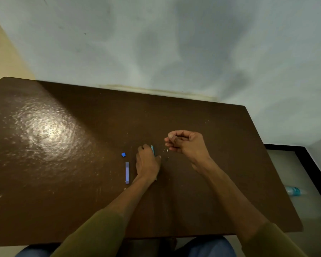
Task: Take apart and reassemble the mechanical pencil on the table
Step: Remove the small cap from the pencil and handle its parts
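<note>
My left hand (147,163) rests on the brown table (63,164), fingers closed around a light-blue pencil barrel (152,150) whose tip sticks out past the knuckles. My right hand (183,143) hovers just right of it, fingers curled together; whether a small part sits in them I cannot tell. A small blue cap (123,154) lies left of the left hand. A pale purple-blue flat stick, maybe a lead case (127,172), lies below the cap. A tiny white piece (167,150) lies between the hands.
The table's far edge meets a pale wall (174,43). Off the right edge, on the floor, lies a clear bottle with a teal label (293,191). A bright glare patch sits on the table's left half.
</note>
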